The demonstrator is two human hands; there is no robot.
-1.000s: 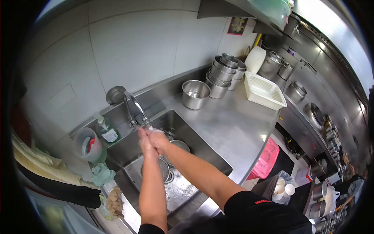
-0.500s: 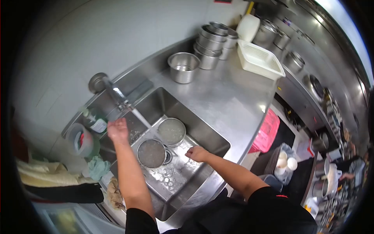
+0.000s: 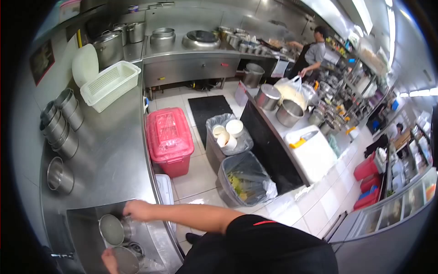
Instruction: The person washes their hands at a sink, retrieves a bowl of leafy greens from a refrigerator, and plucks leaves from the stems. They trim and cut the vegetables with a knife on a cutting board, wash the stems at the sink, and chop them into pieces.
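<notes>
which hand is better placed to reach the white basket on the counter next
Probably the right hand: it is near the edge of the sink, closer to the white basket. The left hand is farther off, by the lower pot.

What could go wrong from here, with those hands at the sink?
The left hand is close to a round silver metal pot in the grey steel sink; a bump might tip it. The stacked silver metal pots on the grey metal counter could topple if knocked.
</notes>
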